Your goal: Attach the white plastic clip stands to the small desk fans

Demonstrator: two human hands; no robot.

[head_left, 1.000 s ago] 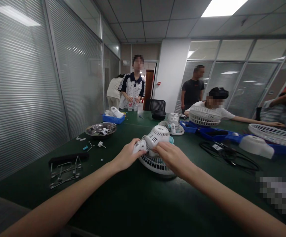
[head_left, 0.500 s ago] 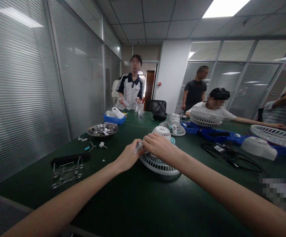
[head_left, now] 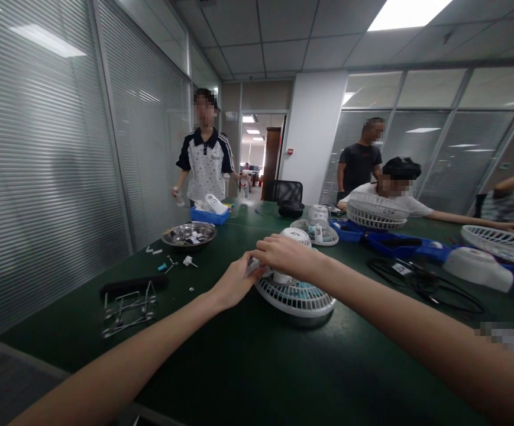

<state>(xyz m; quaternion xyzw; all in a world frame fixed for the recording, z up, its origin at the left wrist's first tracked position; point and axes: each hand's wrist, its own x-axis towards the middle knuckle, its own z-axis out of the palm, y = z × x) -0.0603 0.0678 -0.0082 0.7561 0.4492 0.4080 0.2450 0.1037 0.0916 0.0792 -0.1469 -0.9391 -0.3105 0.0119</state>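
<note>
A white fan (head_left: 298, 300) lies with its round grille down on the green table, its motor housing (head_left: 296, 235) facing up. At the fan's left side, my left hand (head_left: 233, 283) is closed on a white plastic part (head_left: 252, 266). It looks joined to the fan, but the joint is hidden by my fingers. My right hand (head_left: 285, 255) reaches across the fan, its fingers curled over the top of that same part and touching my left fingertips. Much of the part is covered by both hands.
Left of my hands are a wire stand (head_left: 129, 310), a black bar (head_left: 132, 286), small loose parts (head_left: 188, 261) and a metal bowl (head_left: 190, 235). A blue tray (head_left: 210, 216) stands behind. To the right are a black cable (head_left: 420, 284), fan grilles (head_left: 376, 211) and a white cover (head_left: 478, 267). Several people are around.
The person across the table has moved left and now holds the bottles apart. My hands stay at the fan's white part, the right fingers shifted slightly over it. The view has turned a little left.
</note>
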